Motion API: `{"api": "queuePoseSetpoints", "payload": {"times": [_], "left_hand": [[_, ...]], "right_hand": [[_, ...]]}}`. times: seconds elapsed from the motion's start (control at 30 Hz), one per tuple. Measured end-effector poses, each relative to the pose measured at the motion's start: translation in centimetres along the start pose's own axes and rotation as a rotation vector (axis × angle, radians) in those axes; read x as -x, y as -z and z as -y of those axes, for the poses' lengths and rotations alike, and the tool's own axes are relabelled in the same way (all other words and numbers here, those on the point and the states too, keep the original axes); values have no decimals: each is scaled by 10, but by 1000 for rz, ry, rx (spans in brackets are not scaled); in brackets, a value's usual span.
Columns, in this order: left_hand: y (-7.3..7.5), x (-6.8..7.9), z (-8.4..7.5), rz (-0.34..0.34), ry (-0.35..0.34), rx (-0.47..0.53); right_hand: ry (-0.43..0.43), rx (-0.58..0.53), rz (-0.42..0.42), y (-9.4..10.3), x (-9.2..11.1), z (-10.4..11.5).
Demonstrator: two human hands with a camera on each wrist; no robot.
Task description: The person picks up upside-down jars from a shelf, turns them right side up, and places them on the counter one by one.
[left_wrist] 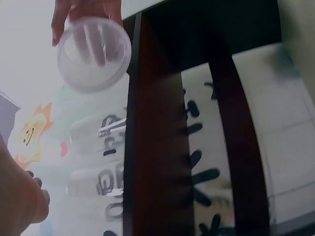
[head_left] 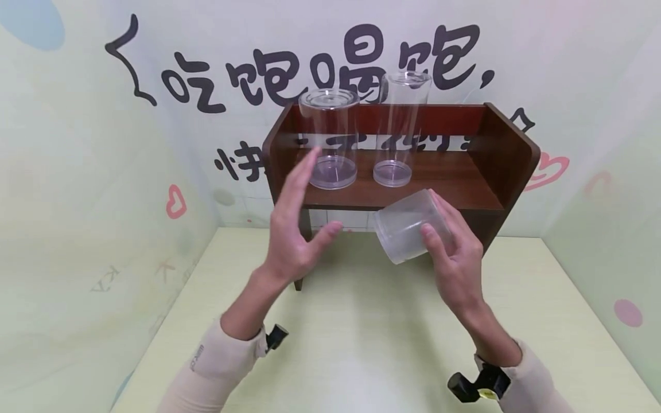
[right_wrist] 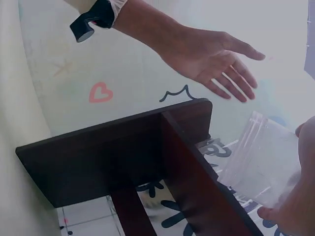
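My right hand grips a clear plastic jar in front of the shelf board, thumb on the near side and fingers behind. The jar is tilted, one round end facing down and left; in the left wrist view that round end faces the camera. Raised at the left of the jar, my left hand holds nothing, its fingers straight and thumb spread. Behind it on the shelf stand a wide clear jar and a taller, narrower clear jar, both upright and apart.
A dark brown wooden shelf with raised side panels stands on the pale table. Behind it is a wall with large black lettering and hearts. Each wrist carries a small black camera.
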State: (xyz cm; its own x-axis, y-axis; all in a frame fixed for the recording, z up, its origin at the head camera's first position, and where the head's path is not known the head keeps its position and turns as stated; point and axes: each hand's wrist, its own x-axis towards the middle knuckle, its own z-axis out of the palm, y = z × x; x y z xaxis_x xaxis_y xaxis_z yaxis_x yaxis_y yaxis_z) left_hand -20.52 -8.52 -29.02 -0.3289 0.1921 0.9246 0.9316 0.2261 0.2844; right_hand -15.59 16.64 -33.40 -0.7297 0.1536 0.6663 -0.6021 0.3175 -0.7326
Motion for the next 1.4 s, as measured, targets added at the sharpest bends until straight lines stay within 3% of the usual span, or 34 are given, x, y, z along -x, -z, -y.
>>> {"api": "queuePoseSetpoints", "payload": {"times": [0.17,0.4,0.57,0.7,0.9,1.07,1.4], "left_hand": [[-19,19,1,79,66,59],[-44,37,2,169,70,131],[-54,46,0,217,87,140],[-57,51,-1,217,110,127],[-58,56,-1,185,129,109],[-52,58,-1,201,121,84],[-36,64,1,251,119,48]], "right_hand": [[-61,-71,-39,-7,7,-5],[-93,-139,-100,-18,18,-4],[-117,-194,-123,-26,24,-1],[-165,-220,-130,-30,28,0],[-219,-256,-87,-32,31,-2],[-238,-193,-10,-28,35,-5],[-170,-103,196,-15,33,-11]]}}
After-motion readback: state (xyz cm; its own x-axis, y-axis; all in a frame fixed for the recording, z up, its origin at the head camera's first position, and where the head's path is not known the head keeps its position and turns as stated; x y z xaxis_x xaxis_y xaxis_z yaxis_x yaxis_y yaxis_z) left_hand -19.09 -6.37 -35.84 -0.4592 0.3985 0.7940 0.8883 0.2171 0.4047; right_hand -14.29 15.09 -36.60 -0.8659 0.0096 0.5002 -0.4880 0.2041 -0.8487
